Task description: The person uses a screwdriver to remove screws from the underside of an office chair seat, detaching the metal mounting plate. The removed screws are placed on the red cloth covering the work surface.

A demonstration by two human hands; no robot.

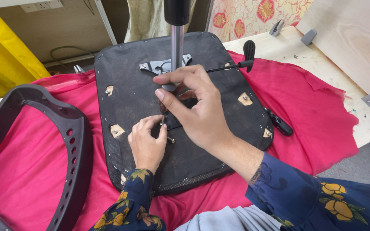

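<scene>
Head view. Chair seat pan (pixel 133 111), black, upside down on red cloth (pixel 305 107) over pale wooden workbench (pixel 279 47). Tilt mechanism plate (pixel 164 66) already on seat underside, near far edge; chrome gas-lift column (pixel 177 45) upright from it, black sleeve at top. Adjustment lever (pixel 236 64) with paddle grip out to the right of the column.

Left hand (pixel 146 143): fingers curled narrow, thumb and forefinger pinched on small silver bolt (pixel 164 125) at seat centre; bolt barely visible, seating depth impossible to tell. Right hand (pixel 195 107): fingers bent, tips closed on small part just above the left hand, at near edge of the mechanism; part hidden by fingers, kind unclear.

Corner mounting points (pixel 245 99): pale patches, each with bolt present, four counted.

Progress, as judgement: mechanism and column fitted, centre fastening in hand, hand-started only. Curved black backrest frame (pixel 65 141) unattached, loose on cloth at left. Black-handled tool (pixel 279 123) idle at right seat edge.
</scene>
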